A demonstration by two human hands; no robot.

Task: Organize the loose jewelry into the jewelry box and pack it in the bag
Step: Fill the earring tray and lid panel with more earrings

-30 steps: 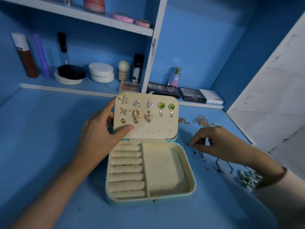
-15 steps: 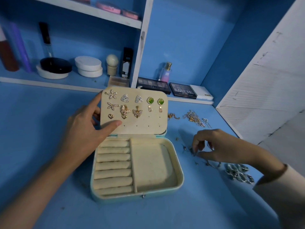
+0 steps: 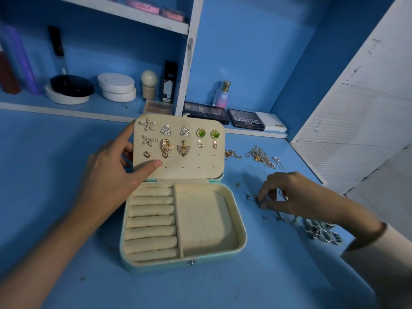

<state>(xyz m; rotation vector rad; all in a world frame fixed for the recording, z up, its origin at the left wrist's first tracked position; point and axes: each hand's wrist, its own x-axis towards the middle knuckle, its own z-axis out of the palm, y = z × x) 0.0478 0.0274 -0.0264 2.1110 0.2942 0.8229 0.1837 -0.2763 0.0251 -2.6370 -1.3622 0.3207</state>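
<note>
I see pale-teal cream-lined jewelry box (image 3: pixel 242 230) open; left hand (image 3: pixel 111 172) grips earring-studded lid (image 3: pixel 189 162), right hand (image 3: pixel 296 197) pinches small silver piece (image 3: pixel 258 199)

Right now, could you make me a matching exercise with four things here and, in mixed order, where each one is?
1. left hand
2. right hand
3. green earrings
4. silver rings

a. top row of the lid
b. grips the lid's left edge
c. heaped beside the sleeve
d. pinches small loose pieces right of the jewelry box

Pairs: 1-b, 2-d, 3-a, 4-c
</note>
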